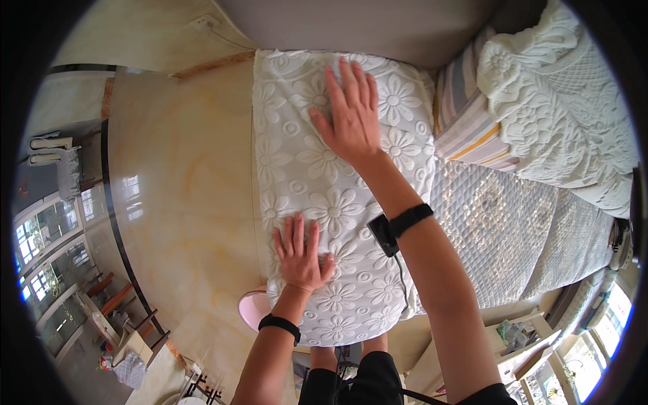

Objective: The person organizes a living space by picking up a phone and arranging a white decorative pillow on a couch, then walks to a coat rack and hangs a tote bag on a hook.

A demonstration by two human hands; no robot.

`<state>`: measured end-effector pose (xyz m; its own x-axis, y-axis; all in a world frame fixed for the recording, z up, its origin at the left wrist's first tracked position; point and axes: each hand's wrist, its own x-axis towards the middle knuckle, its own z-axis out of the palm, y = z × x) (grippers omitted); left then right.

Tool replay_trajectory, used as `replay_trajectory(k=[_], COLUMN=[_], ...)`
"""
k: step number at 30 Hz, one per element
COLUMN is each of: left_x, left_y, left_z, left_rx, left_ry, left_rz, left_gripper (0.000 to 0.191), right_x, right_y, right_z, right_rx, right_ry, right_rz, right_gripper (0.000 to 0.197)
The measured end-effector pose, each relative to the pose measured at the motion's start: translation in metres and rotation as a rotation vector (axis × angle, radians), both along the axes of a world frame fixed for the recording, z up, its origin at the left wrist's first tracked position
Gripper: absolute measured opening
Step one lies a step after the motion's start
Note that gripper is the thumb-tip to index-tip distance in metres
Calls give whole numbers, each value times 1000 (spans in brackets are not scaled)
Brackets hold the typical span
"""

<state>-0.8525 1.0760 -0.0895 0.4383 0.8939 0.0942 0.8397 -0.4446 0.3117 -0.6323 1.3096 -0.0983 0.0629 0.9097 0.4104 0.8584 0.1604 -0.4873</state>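
Note:
A white embossed flower-patterned cover [331, 207] lies over the sofa section in front of me. My right hand [354, 119] rests palm down on its far part, near the grey backrest [364, 25], with thumb and fingers apart. Closer to my body and to the left, my left hand [302, 260] lies flat on the same cover, fingers apart. Neither hand holds anything. Black bands circle both wrists, and a small black device [382, 235] with a cable is on the underside of the right wrist. Faint creases run across the cover beside my right hand.
Right of the cover stand a striped cushion [473, 136] and a white ruffled cover [552, 111] above a grey quilted seat pad [486, 223]. A pink basin [254, 310] sits on the glossy tiled floor [187, 177] by the near left corner. Chairs [55, 157] stand far left.

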Motion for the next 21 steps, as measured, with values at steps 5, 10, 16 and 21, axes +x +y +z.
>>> replay_trajectory(k=[5,10,16,21], left_x=[-2,-3,-3,-5], left_y=[-2,-3,-6,-15], left_z=[3,1,2,2], left_rx=[-19,-38,-43,-42], left_ry=[3,-7,-36,-22], left_rz=[21,47,49,56], left_gripper=[73,73,71,69], right_x=[-23,-29,-47,-62], right_y=[45,61,41,46], right_z=[26,40,58,36], right_rx=[45,-189,-364,-161], right_ry=[-37,-255,-178,-234], right_rz=[34,32,26,196], right_gripper=[76,93,92,82])
